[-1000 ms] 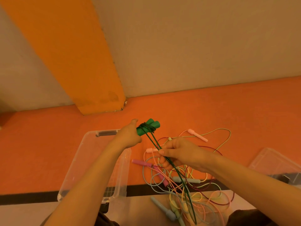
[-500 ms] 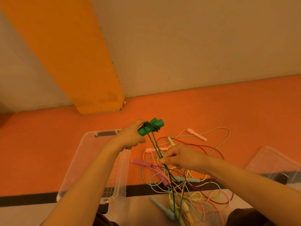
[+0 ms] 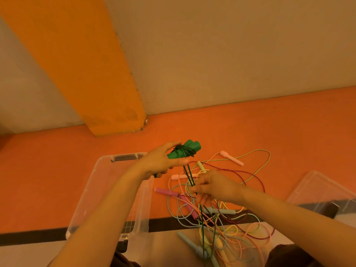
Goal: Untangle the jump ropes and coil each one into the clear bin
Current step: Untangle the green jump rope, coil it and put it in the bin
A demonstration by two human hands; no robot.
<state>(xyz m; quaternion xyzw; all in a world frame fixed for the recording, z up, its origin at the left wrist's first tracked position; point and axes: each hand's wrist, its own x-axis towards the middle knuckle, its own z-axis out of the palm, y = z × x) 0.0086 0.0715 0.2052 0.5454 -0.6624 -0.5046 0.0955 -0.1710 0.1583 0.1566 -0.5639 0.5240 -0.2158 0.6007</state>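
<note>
Since the earlier frame, the right hand (image 3: 215, 186) has slid down the dark green cord (image 3: 189, 175), pinching it at mid-frame above the tangled heap of pastel jump ropes (image 3: 221, 218) on the orange floor (image 3: 289, 132). At centre, the left hand (image 3: 159, 160) grips the two green foam handles (image 3: 185, 151), wrapped with turns of cord, over the clear plastic bin (image 3: 92, 189) at lower left.
</note>
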